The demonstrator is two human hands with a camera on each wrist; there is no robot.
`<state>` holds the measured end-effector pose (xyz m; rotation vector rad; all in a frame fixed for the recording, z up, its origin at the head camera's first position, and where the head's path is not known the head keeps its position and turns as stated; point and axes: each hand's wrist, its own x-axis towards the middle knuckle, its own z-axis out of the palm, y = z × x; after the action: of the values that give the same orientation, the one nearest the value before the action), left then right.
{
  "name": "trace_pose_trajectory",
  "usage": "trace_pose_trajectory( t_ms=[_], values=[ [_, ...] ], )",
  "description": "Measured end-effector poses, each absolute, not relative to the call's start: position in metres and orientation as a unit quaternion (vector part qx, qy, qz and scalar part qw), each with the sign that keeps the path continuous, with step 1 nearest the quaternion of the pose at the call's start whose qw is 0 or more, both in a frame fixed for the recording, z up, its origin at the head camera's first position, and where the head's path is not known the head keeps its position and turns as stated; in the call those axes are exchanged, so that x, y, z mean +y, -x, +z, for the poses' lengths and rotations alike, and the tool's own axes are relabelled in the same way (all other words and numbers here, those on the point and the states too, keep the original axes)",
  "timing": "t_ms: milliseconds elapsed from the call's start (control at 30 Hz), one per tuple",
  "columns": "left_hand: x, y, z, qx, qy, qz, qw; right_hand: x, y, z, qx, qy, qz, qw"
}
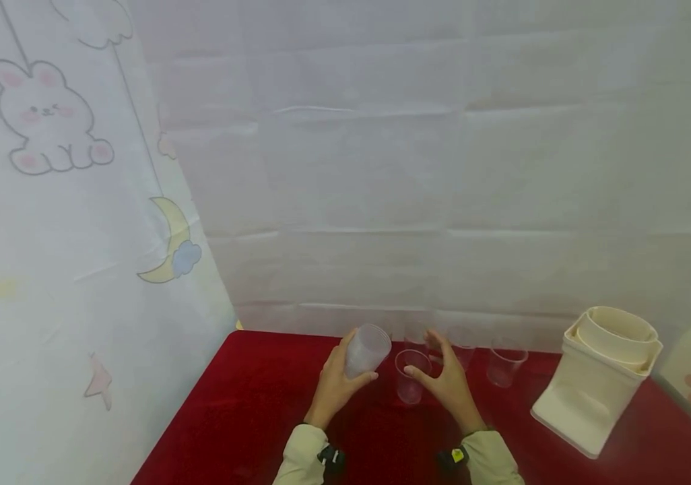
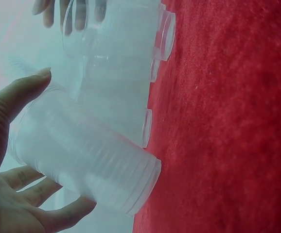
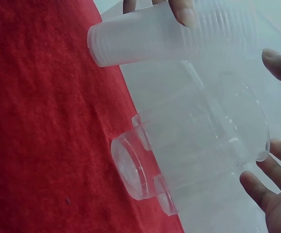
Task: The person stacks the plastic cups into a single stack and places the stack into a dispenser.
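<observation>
My left hand [image 1: 332, 385] grips a nested stack of clear plastic cups [image 1: 368, 350], tilted above the red cloth. In the left wrist view the thumb lies on one side of this stack [image 2: 89, 150], with fingers on the other. My right hand [image 1: 453, 389] is spread beside a single clear plastic cup [image 1: 409, 389] that stands upright on the cloth. Seen from the right wrist, the fingertips [image 3: 255, 188] are close to the rim of that cup [image 3: 194, 141]; whether they touch it I cannot tell.
Several more clear cups stand behind and to the right, among them one cup [image 1: 505, 367] near the cream-coloured plastic container [image 1: 588, 397]. A red cloth [image 1: 224, 417] covers the table. Pale printed sheets [image 1: 345, 182] hang behind it and at the sides.
</observation>
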<state>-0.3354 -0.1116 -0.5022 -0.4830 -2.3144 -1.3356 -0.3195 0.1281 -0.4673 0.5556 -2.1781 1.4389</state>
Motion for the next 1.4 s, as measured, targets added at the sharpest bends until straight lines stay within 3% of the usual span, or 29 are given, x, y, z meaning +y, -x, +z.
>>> trace_pose_trajectory(
  t_ms=[433, 900, 1400],
  values=[
    [-0.111, 0.337, -0.503, -0.831, 0.186, -0.47, 0.231, 0.129, 0.323, -0.475, -0.798, -0.199, 0.53, 0.206],
    [-0.111, 0.338, -0.5, -0.833, 0.183, -0.472, 0.225, 0.14, 0.351, -0.513, -0.8, -0.211, 0.535, 0.171],
    [-0.111, 0.336, -0.501, -0.836, 0.188, -0.459, 0.235, 0.13, 0.33, -0.494, -0.799, -0.214, 0.54, 0.157]
  ],
)
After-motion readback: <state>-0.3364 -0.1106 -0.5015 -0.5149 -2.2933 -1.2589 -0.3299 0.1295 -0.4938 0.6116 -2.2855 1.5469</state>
